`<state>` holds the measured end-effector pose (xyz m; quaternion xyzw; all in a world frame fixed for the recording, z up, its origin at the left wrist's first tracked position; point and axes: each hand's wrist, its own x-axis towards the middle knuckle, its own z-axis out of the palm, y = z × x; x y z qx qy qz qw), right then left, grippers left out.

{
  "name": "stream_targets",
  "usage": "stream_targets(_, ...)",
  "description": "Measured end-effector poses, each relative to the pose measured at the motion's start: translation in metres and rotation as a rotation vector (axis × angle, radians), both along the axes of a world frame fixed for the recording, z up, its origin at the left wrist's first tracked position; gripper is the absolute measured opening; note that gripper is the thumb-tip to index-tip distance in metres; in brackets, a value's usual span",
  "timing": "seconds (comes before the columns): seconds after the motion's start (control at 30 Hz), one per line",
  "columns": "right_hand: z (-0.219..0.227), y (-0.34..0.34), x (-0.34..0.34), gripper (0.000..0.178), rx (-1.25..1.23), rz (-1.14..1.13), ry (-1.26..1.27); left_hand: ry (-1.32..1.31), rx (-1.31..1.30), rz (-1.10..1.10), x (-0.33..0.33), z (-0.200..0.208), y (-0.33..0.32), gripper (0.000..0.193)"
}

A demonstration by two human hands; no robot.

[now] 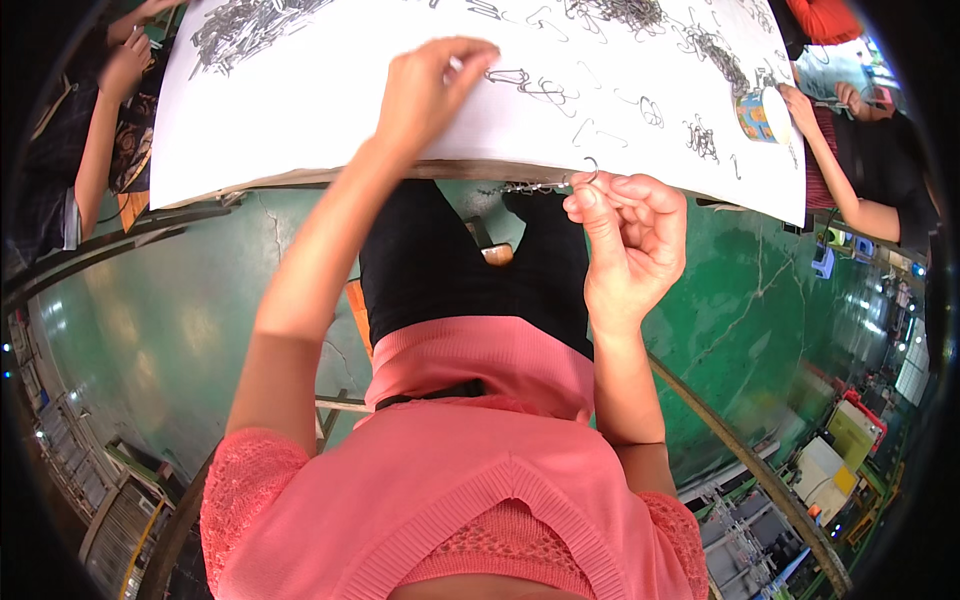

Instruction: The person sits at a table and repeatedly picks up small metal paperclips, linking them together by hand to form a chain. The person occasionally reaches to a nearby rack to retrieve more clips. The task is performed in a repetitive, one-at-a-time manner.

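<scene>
Two bare hands are seen above a white table top [300, 120], which lies at the far side of the view and is bent by the lens. The left hand [430, 90] is stretched far over the sheet, its fingers pinched together on a small wire clip that is hard to make out. The right hand [630, 235] is held nearer, at the table edge, closed on a bent wire hook [590, 170]; from this hook a short chain of linked wire pieces [530, 186] hangs to the left along the edge. The two hands are well apart.

Loose wire clips [545, 90] are scattered over the sheet, and denser heaps [245, 30] are placed at the far left and far middle. A round tape roll [762, 113] stands near the right edge. Under the table a green painted floor [180, 320] with cracks is seen, and machines are found at the lower right, blurred.

Other persons are cut off by the rim: an arm [100, 130] at the far left, and a hand [800, 105] touching the tape roll at the right.
</scene>
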<state>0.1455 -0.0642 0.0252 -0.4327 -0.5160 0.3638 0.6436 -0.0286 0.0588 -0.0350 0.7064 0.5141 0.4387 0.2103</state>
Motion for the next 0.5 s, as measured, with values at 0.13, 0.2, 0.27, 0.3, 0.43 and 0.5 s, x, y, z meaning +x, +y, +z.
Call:
stream_targets(0.13, 0.003, -0.002, -0.003, 0.021, 0.027, 0.011, -0.022, 0.342, 0.271, 0.009, -0.015, -0.048, 0.085, 0.022)
stream_targets(0.2, 0.004, -0.004, -0.003, 0.021, 0.05, 0.012, -0.012, 0.433, 0.191, -0.039, -0.01, -0.058, 0.103, 0.031)
stream_targets(0.27, 0.005, -0.004, -0.002, 0.022, 0.03, 0.009, -0.03, 0.491, 0.2, -0.061, -0.006, -0.059, 0.116, 0.02)
stream_targets(0.3, 0.005, -0.005, -0.001, 0.022, 0.021, 0.009, -0.038, 0.521, 0.206, -0.071, -0.004, -0.06, 0.118, 0.015)
stream_targets(0.43, 0.003, -0.005, 0.002, 0.024, 0.027, 0.029, -0.097, 0.868, 0.397, -0.072, -0.002, -0.064, 0.124, 0.011)
stream_targets(0.5, 0.001, -0.006, 0.004, 0.024, 0.022, 0.026, -0.093, 0.984, 0.467, -0.044, 0.007, -0.057, 0.12, 0.012)
